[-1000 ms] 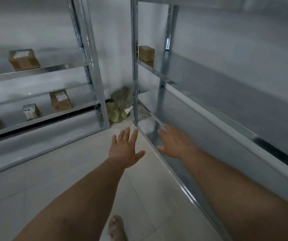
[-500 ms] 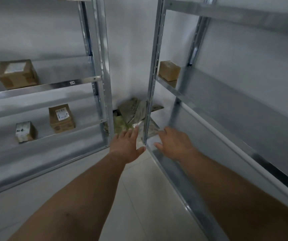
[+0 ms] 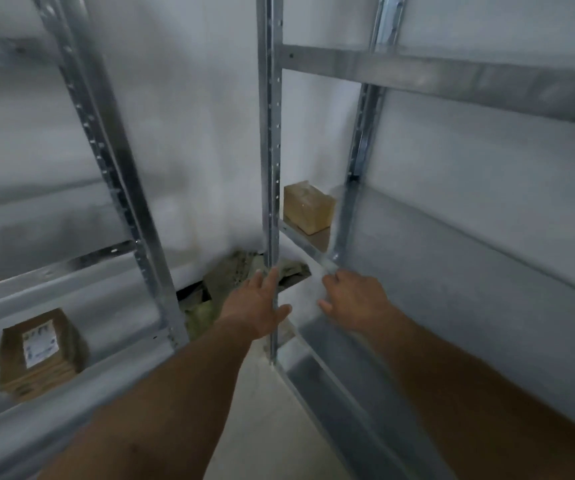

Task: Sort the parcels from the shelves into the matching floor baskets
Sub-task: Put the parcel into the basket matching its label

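Your left hand (image 3: 256,303), right at the shelf post (image 3: 271,168), and your right hand (image 3: 357,299) are flat and empty. A cardboard box (image 3: 308,207) sits up past your right hand.

A plain brown cardboard parcel (image 3: 308,207) stands upright at the far end of the right-hand unit's middle shelf (image 3: 452,244), just beside the rear upright. A second brown parcel (image 3: 40,353), with a white printed label on its upper face, rests on the left-hand unit's lower shelf (image 3: 106,377). Crumpled green-grey soft packages (image 3: 241,271) lie on the floor in the corner between both units
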{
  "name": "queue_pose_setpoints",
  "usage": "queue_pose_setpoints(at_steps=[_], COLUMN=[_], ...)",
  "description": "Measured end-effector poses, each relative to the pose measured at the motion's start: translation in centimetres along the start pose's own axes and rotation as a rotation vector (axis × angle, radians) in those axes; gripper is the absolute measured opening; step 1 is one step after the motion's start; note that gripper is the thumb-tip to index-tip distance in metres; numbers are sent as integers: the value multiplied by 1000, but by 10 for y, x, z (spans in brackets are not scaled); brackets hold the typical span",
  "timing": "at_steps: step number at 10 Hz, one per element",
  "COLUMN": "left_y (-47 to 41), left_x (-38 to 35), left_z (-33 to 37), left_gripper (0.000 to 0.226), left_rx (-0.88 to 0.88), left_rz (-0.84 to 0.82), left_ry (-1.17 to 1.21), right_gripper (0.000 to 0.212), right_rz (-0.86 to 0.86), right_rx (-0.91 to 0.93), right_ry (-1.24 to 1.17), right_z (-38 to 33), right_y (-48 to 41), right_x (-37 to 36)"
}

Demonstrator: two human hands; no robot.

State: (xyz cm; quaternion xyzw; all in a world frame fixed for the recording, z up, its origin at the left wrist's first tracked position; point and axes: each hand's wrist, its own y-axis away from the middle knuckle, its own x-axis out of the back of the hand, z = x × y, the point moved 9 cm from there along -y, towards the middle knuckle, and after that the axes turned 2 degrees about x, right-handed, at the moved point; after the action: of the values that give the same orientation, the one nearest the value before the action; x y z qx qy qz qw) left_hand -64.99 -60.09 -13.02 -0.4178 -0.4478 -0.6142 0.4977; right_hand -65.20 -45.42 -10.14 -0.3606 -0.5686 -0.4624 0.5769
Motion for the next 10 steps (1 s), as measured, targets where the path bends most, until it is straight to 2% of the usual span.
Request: queue_pose_setpoints(at_steps=[1,3,4,6,7,8,9,10], left_y=[-61,-149,-194,-269,-297,-327,-348,-352], left_x=[21,19,33,74,94,93,84,74], left_z=[24,42,44,57,51,41,37,40], left_gripper=[78,72,68,76,64,62,62,58], left_rx=[-70,-196,-266,-464,-441,-400,-357,-342], left_rz=[70,34,59,109,105,31,-44,-82], left_ry=[-13,-23,-5,-31,124,246,304,205], right_gripper=[45,48,46,47,51,57,60,59], right_rz=[71,79,53,-7,11,49,80,127], right_rx=[-31,-130,-243,-472,-548,-676,-789,-852], right_ry=[-5,-16,-9,-49,-107,-259,-447,-605], right_z=[40,82,101,121,122,122,119,112], right_y=[-47,-112,-136,-174,-193,-205,-215,-219], right_x=[17,4,7,22,27,23,16,11])
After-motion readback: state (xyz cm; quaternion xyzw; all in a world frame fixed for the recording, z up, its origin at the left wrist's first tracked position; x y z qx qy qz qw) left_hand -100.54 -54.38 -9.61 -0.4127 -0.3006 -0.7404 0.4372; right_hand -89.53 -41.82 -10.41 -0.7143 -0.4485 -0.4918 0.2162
